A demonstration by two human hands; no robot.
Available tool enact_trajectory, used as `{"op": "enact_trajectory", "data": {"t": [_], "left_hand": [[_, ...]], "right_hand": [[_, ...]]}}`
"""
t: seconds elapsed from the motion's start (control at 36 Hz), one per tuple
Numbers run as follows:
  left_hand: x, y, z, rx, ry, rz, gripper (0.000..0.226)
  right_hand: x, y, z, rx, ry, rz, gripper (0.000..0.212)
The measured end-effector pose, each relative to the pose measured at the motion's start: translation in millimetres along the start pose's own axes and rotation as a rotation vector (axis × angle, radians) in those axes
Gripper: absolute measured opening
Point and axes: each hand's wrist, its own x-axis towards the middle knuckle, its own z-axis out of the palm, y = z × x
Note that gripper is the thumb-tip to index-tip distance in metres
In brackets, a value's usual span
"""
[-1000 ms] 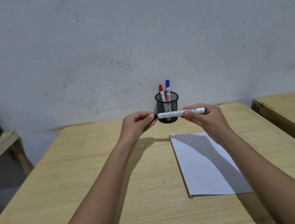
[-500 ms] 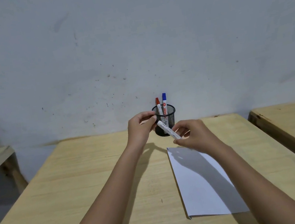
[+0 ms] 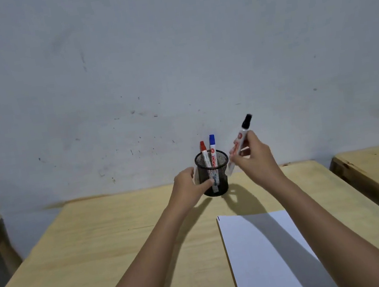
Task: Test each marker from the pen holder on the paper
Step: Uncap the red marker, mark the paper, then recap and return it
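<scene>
Head view: the right hand pinches a black-capped marker in its fingers, cap up and lower end just beside the mesh pen holder, probably to drop it back in. The left hand cups the holder's side with loosely curled fingers, seemingly steadying it. Red marker and blue marker stand inside. Near the body, the paper lies flat on the counter.

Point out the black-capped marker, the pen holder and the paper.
black-capped marker (image 3: 241, 139), head view, on its white barrel.
pen holder (image 3: 222, 182), head view, on its mesh wall.
paper (image 3: 253, 256), head view, on its bare left part.
</scene>
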Motion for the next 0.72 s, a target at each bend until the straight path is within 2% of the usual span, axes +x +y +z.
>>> {"op": "enact_trajectory", "data": {"t": [0.11,0.28,0.44,0.56,0.64,0.72], "left_hand": [[9,-9,19,-0.073,-0.04,-0.002,0.046],[26,-22,38,-0.209,-0.008,0.015,0.072],[33,-33,46,-0.273,0.037,0.019,0.069],[34,-39,47,-0.303,0.051,0.019,0.069],[36,-41,48,-0.314,0.045,0.018,0.071],[37,-44,48,-0.324,0.039,0.023,0.07]], "right_hand": [[21,6,11,0.127,0.078,0.067,0.007],[41,19,28,0.066,0.087,0.086,0.006],[53,35,32,-0.064,-0.038,0.136,0.019],[57,40,35,-0.153,-0.078,0.13,0.005],[63,45,39,-0.275,-0.083,0.122,0.023],[65,50,43,-0.314,-0.087,0.133,0.024]]}}
